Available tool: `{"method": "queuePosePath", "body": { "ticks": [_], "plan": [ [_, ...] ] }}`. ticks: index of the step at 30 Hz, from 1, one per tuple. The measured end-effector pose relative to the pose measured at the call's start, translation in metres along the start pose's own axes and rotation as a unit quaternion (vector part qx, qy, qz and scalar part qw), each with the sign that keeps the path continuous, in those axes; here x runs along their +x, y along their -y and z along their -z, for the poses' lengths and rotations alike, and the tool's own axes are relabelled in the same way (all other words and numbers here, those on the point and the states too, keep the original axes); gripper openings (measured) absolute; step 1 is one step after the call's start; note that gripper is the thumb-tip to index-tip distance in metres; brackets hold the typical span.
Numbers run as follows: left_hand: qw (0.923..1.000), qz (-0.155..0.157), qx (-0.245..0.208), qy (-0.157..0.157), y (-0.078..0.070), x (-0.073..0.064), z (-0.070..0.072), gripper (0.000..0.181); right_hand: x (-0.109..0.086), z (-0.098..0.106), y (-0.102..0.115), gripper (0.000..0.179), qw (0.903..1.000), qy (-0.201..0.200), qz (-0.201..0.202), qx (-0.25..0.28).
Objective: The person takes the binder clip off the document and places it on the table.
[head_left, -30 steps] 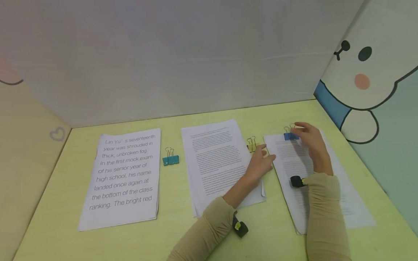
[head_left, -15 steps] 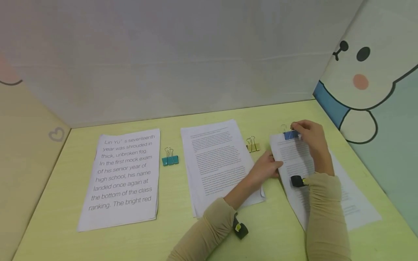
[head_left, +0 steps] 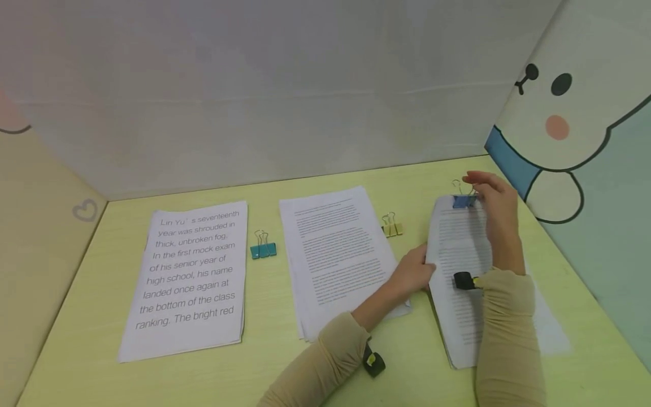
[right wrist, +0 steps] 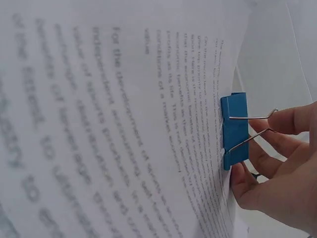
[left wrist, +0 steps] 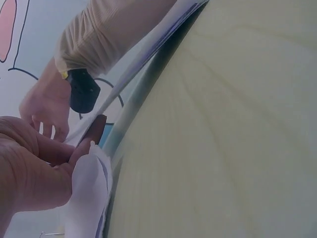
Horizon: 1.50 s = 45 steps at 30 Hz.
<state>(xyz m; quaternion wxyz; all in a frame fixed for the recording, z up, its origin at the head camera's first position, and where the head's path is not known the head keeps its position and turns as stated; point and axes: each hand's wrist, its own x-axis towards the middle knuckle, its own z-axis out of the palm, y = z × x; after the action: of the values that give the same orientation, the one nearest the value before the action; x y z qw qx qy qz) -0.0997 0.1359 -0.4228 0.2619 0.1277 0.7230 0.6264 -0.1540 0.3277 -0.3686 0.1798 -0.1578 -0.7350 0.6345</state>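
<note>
In the head view my left hand (head_left: 411,271) grips the left edge of the right-hand paper stack (head_left: 452,288), thumb on top. That edge bends up off the table. A blue binder clip (head_left: 464,202) sits on the stack's top edge, wire handles upward. My right hand (head_left: 500,212) is around the clip's right side. In the right wrist view, one fingertip (right wrist: 283,121) meets the end of a wire handle of the blue clip, and the thumb lies below its body. Other fingers are partly hidden behind the clip. The left wrist view shows the left fingers along the sheet edge.
A middle stack of printed paper (head_left: 335,254) lies partly under the left forearm. Beside it is a yellow binder clip (head_left: 392,227). Farther left are a teal binder clip (head_left: 263,250) and a large-print stack (head_left: 190,282). Walls (head_left: 305,113) enclose the yellow-green table (head_left: 285,373).
My left hand has come down onto the right stack's left edge and gripped it. That edge has shifted right and bent upward. The blue clip and right hand have moved slightly farther back and right.
</note>
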Motion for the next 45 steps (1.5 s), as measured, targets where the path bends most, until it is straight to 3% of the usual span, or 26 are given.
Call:
{"method": "queuePosePath", "body": {
  "ticks": [6, 10, 14, 17, 21, 24, 29, 34, 37, 41, 45],
  "plan": [
    [0.9987, -0.009, 0.05, -0.006, -0.002, 0.0, 0.006, 0.04, -0.001, 0.006, 0.0, 0.038, 0.9979, 0.057, 0.028, 0.004],
    [0.9963, -0.013, 0.085, -0.009, -0.005, 0.001, 0.01, 0.039, -0.001, 0.011, 0.001, 0.05, 0.9958, 0.075, 0.03, -0.042],
    [0.9942, -0.01, 0.107, 0.006, -0.007, 0.001, 0.012, 0.044, -0.001, 0.013, 0.002, 0.059, 0.9943, 0.045, 0.024, -0.094],
    [0.993, -0.008, 0.116, 0.023, -0.008, 0.001, 0.012, 0.046, 0.001, 0.011, 0.001, 0.051, 0.9936, 0.006, 0.024, -0.11],
    [0.9897, -0.018, 0.137, 0.038, -0.008, 0.0, 0.011, 0.046, 0.005, 0.01, -0.003, 0.043, 0.9941, -0.047, 0.021, -0.095],
    [0.9872, -0.029, 0.15, 0.047, -0.007, 0.0, 0.013, 0.045, 0.006, 0.012, -0.003, 0.048, 0.9951, -0.057, 0.017, -0.079],
    [0.9865, -0.033, 0.157, 0.034, -0.007, 0.003, 0.02, 0.042, 0.005, 0.02, -0.001, 0.056, 0.9934, 0.004, 0.027, -0.111],
    [0.993, -0.029, 0.114, 0.001, -0.007, 0.005, 0.03, 0.037, 0.004, 0.034, 0.0, 0.054, 0.9857, 0.084, 0.063, -0.132],
    [0.9964, -0.017, 0.082, -0.013, -0.008, 0.005, 0.036, 0.035, 0.003, 0.042, -0.001, 0.045, 0.9855, 0.128, 0.09, -0.067],
    [0.9972, 0.0, 0.068, -0.03, -0.01, 0.005, 0.04, 0.037, 0.002, 0.055, -0.002, 0.036, 0.9749, 0.189, 0.118, -0.011],
    [0.9967, 0.012, 0.069, -0.039, -0.012, 0.006, 0.042, 0.038, 0.0, 0.062, -0.003, 0.04, 0.9715, 0.195, 0.108, -0.08]
  ]
}}
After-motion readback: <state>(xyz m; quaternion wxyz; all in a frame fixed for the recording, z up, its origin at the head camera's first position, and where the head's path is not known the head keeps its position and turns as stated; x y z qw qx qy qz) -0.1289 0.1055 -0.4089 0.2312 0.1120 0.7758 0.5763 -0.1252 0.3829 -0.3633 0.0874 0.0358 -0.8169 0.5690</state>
